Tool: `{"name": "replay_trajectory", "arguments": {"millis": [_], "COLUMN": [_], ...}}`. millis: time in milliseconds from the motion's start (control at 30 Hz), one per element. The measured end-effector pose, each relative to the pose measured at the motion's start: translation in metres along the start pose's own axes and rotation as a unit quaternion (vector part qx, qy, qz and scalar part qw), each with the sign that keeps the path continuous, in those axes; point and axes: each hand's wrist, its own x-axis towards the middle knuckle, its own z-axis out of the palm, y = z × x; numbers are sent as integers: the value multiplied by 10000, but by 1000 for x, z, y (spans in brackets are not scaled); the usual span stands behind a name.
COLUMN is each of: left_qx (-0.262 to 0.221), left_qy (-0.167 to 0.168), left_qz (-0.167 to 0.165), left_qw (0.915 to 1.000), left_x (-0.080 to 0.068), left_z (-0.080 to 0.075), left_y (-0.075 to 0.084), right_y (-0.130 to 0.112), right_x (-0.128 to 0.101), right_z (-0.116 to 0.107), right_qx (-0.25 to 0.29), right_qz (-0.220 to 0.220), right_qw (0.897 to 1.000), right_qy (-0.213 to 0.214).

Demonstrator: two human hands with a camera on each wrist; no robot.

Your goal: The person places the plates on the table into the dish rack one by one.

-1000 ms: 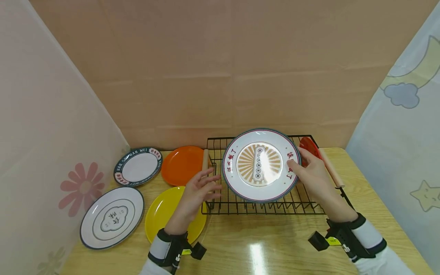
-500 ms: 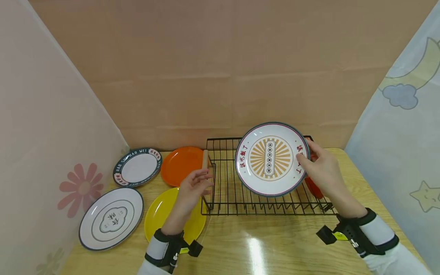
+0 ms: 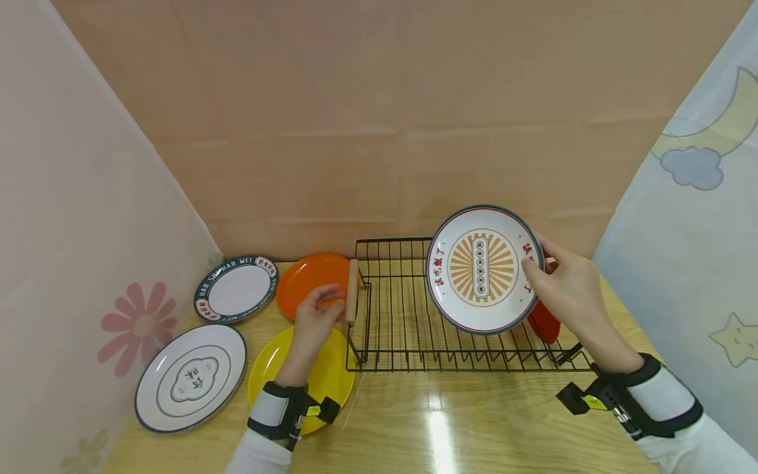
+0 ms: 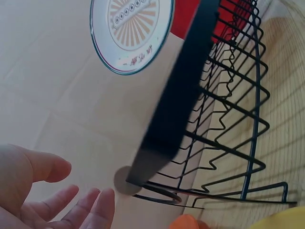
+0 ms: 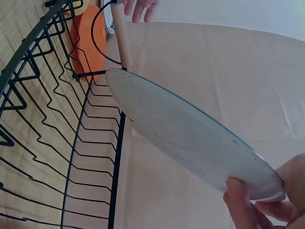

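My right hand (image 3: 565,283) pinches the right rim of a white plate (image 3: 484,270), thumb on the front face and fingers behind. The plate has a teal edge, an orange sunburst and red characters. It is held tilted over the right part of a black wire dish rack (image 3: 414,370). A red plate (image 3: 543,322) stands at the rack's right end, partly hidden behind the white plate and my hand. My left hand (image 3: 314,329) holds nothing; its fingers are loosely bent beside the rack's left wooden handle (image 3: 352,289), above the yellow plate (image 3: 269,368).
Left of the rack lie an orange plate (image 3: 308,283), a white plate with a dark lettered rim (image 3: 239,289) and a larger white plate with a thin dark rim (image 3: 192,378). A brown-papered wall (image 3: 379,131) rises behind the wooden table (image 3: 474,421).
My right hand has carried the white plate rightward and slightly up, from the rack's middle toward the red plate. My left hand has drawn back a little leftward from the rack.
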Motion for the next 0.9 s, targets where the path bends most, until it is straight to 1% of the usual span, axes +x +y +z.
{"name": "replay_trajectory", "arguments": {"millis": [133,233,400,500,567,700,900], "left_qx": [391,583,736,780,774,842,1019], "left_qy": [-3,-134,-367,-445,-473,-498,-503], "left_qz": [8,15,33,54,62,71,-62], "left_qw": [9992,9982,9966,9959,9959,9952,9935], "left_x": [5,7,11,14,15,18,19], "left_z": [0,1,4,6,7,8,7], "left_y": [-5,-7,-10,-12,-13,-14,-15], "right_y": [0,0,0,2,3,6,11], "right_x": [2,4,9,11,12,14,18], "right_z": [0,0,1,1,1,0,0], "right_qx": [-182,-368,-640,-758,-837,-988,-1196], "right_qz": [-266,-529,-1197,-1499,-1609,-1692,-1817], "right_qw": [9994,9974,9877,9815,9787,9757,9711], "right_qy": [148,332,770,920,965,986,983]}}
